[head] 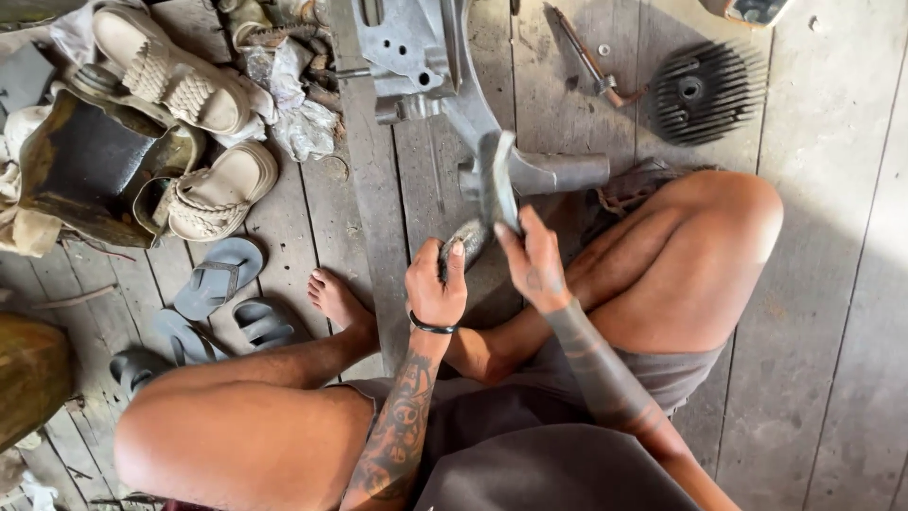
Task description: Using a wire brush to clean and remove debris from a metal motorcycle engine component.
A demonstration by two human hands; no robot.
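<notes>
Left grip [437, 284] clutches a grey rag [465, 238]; right grip [532, 262] pinches the metal frame's [445, 76] edge.

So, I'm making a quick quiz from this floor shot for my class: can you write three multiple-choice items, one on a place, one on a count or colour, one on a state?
1. Where does the round finned metal part lie?
A. upper right, on the floor boards
B. between the person's legs
C. on top of the sandals

2. How many beige woven sandals are there?
A. one
B. two
C. four

3. What is the state of the left hand?
A. flat on the floor
B. closed around a dark curved piece
C. empty and raised in the air

Answers: 1 A, it lies on the plank floor at the upper right. 2 B, one sandal lies above the other at the upper left. 3 B, its fingers wrap the dark curved piece, next to the right hand on the grey metal frame.
</notes>
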